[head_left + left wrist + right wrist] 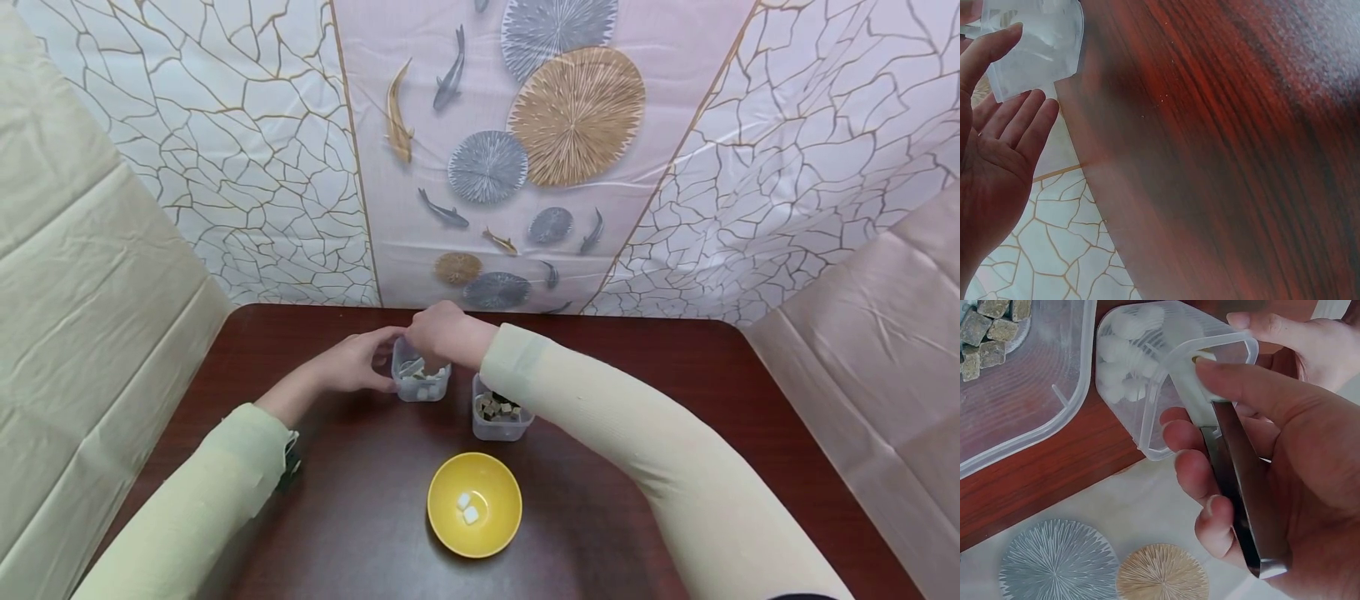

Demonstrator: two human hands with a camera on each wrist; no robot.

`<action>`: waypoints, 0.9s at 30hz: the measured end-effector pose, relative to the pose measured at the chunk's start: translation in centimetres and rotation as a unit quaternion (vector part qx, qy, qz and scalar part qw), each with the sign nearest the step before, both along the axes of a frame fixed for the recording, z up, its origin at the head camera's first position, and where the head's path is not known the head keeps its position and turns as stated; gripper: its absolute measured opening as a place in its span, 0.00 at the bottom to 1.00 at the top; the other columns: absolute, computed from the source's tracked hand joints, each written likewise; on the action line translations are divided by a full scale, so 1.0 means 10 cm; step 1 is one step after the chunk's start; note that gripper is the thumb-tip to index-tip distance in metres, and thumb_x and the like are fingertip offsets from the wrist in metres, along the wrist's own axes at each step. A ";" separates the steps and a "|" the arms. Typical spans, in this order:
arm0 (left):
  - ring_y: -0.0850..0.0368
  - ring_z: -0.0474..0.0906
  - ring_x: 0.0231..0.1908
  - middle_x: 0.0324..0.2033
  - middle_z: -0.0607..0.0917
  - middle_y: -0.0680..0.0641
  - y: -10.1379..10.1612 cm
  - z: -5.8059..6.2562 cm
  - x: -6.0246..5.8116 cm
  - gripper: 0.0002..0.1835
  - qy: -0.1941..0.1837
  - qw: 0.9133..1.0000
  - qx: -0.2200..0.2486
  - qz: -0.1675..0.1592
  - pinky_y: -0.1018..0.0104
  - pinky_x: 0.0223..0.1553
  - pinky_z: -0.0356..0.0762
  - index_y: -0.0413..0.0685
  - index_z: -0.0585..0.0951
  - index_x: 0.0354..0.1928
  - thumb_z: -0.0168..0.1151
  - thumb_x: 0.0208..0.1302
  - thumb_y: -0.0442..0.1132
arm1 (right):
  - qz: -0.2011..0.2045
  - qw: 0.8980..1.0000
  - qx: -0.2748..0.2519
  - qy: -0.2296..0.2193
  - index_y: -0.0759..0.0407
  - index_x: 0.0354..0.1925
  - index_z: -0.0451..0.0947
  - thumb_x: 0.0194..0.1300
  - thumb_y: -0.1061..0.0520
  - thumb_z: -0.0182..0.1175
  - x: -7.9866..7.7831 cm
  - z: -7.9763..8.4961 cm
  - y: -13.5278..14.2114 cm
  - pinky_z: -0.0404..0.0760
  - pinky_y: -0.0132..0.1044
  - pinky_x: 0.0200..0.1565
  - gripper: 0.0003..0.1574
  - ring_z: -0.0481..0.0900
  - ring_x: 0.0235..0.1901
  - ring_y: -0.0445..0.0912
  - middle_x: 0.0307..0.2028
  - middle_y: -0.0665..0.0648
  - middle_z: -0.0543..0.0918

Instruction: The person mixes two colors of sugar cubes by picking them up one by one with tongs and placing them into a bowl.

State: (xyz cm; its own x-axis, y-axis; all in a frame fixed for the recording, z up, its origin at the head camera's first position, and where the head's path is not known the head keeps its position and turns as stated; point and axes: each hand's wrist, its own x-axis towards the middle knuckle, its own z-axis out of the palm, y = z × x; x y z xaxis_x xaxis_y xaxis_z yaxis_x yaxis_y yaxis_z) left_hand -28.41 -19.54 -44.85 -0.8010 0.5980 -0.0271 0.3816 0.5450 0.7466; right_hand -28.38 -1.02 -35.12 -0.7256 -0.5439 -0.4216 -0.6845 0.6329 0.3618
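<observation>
My left hand (352, 362) holds a clear plastic container (422, 390) at its left side, its thumb and fingers spread around the wall. In the left wrist view the thumb lies on this container (1054, 47) and the other fingers stand by its opposite edge. White cubes (1125, 362) show through the wall in the right wrist view. My right hand (442, 329) is over the container and grips metal tongs (1244, 481) with white tips. The tips reach inside the container's rim; whether a cube is between them, I cannot tell.
A second clear container (501, 431), holding brown cubes (495, 407), stands just right, partly under the right sleeve. Nearer is a yellow bowl (450, 475) with two white cubes (470, 515) in it. A patterned cloth (300, 167) hangs behind the dark wooden table (360, 517).
</observation>
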 end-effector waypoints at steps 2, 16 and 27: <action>0.35 0.77 0.69 0.68 0.78 0.32 0.00 0.00 0.00 0.46 0.000 1.000 0.002 -0.001 0.42 0.69 0.77 0.35 0.66 0.77 0.79 0.60 0.33 | 0.001 1.000 0.002 0.001 0.48 0.61 0.84 0.69 0.43 0.70 0.00 0.00 0.00 0.88 0.42 0.50 0.26 0.85 0.50 0.47 0.55 0.51 0.87; 0.34 0.74 0.71 0.69 0.77 0.34 0.00 0.00 0.02 0.46 -0.010 1.000 0.028 -0.006 0.43 0.70 0.76 0.36 0.66 0.78 0.78 0.59 0.29 | 0.003 1.000 -0.005 -0.015 0.51 0.53 0.86 0.75 0.44 0.66 -0.04 0.14 0.21 0.89 0.46 0.50 0.17 0.85 0.45 0.47 0.47 0.52 0.88; 0.35 0.74 0.71 0.70 0.77 0.34 0.02 0.01 0.03 0.47 -0.025 1.000 0.015 0.007 0.43 0.71 0.75 0.38 0.64 0.79 0.77 0.60 0.28 | 0.001 0.987 -0.116 -0.114 0.48 0.21 0.70 0.77 0.43 0.65 -0.15 0.32 0.61 0.70 0.38 0.32 0.28 0.69 0.24 0.42 0.22 0.47 0.71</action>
State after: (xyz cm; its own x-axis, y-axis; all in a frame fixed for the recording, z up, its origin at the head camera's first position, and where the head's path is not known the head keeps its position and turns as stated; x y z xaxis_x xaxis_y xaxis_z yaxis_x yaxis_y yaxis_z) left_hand -28.13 -19.31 -44.72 -0.8070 0.5885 -0.0485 0.3368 0.5262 0.7808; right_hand -29.89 5.06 -31.88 -0.6254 -0.6460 -0.4377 -0.7323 0.6796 0.0432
